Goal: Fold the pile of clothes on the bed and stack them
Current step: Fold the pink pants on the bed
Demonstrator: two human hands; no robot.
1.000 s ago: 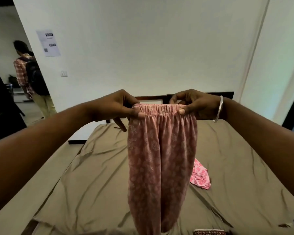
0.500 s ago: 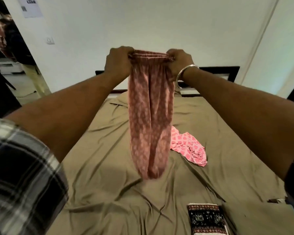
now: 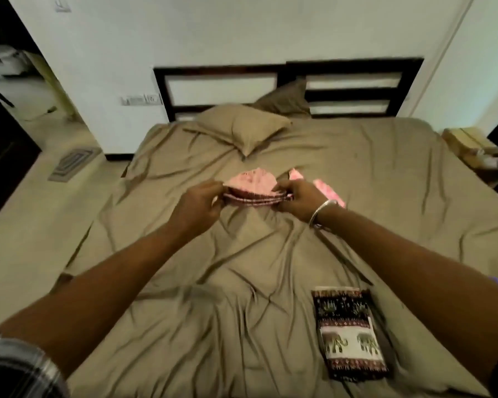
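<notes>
Now the pink printed cotton trousers, held up hanging a moment ago, are down on the wrinkled olive-brown bed near centre. The left hand and right hand each pinch a waistband end. Laid flat, folding can likely begin; a folded dark elephant-print cloth waits at 5 o'clock.

Most of the bright pink cloth hidden behind right hand and wrist. Fingertips of left hand tucked out of sight in the pink trousers, print smeared by blur. Checked sleeve cut off at bottom left corner. Bedside clutter too blurred to identify.
</notes>
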